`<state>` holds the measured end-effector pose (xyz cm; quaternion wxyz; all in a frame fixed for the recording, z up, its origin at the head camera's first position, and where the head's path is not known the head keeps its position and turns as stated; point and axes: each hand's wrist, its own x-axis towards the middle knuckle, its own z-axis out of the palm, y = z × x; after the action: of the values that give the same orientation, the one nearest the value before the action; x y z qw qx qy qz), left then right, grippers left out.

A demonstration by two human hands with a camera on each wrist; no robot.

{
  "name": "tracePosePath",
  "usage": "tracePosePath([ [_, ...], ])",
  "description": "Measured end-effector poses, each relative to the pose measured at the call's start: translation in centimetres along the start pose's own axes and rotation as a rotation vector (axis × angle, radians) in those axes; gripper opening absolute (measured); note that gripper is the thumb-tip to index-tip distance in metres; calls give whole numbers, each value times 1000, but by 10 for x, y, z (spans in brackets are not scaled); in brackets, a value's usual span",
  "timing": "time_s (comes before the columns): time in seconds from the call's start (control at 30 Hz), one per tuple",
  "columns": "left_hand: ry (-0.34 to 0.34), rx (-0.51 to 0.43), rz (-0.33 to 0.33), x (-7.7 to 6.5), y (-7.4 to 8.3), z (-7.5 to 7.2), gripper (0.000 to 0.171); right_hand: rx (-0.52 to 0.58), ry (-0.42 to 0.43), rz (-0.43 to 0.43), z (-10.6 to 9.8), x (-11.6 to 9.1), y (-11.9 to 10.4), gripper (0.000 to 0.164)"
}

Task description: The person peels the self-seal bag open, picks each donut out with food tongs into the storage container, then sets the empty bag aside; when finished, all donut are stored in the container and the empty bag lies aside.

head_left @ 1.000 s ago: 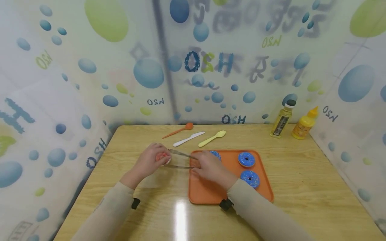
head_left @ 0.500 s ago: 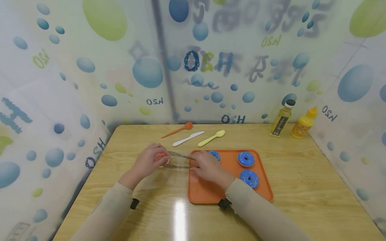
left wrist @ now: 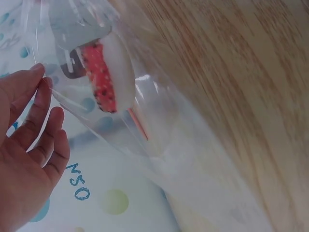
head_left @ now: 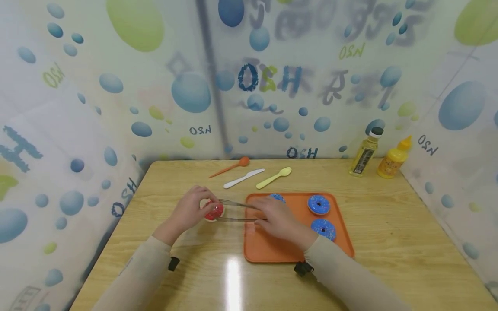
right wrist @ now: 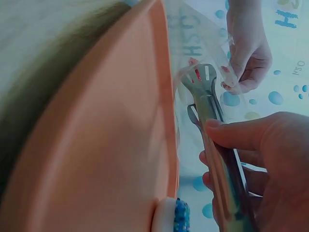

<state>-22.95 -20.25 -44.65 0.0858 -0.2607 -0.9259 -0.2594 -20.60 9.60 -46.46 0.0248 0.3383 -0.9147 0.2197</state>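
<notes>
In the head view, my left hand (head_left: 190,211) is at a ring donut with red icing (head_left: 215,211). The left wrist view shows that hand (left wrist: 31,128) pinching the edge of a clear plastic bag (left wrist: 164,125) between thumb and forefinger. The donut (left wrist: 102,79) is inside the bag, tilted on edge, beside the slotted metal ends of the tongs (left wrist: 75,24). My right hand (head_left: 280,219) grips the tongs (right wrist: 210,108) over the left edge of the orange tray (head_left: 268,257). Whether the tongs still clamp the donut, I cannot tell.
On the tray lie blue donuts with sprinkles (head_left: 319,204), one partly behind the right hand. Behind are an orange spoon (head_left: 233,166), a white knife (head_left: 245,178) and a yellow spoon (head_left: 274,178). An oil bottle (head_left: 363,155) and a yellow squeeze bottle (head_left: 392,162) stand back right.
My right hand has shifted slightly to the right with the tongs. More of the red donut shows beside the left fingers. The left hand has stayed nearly in place.
</notes>
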Motion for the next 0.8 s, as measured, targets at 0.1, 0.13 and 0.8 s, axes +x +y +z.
tracePosePath([
  [0.1,0,21,5,-1,0,0,5,-4,3,8,-5,-9,1,53],
  [0.13,-1,27,3,-1,0,0,5,-5,6,11,-7,-12,1,53],
  [0.8,18,54,-3,-7,-9,-2,6,-133,86,49,-40,-89,23,53],
])
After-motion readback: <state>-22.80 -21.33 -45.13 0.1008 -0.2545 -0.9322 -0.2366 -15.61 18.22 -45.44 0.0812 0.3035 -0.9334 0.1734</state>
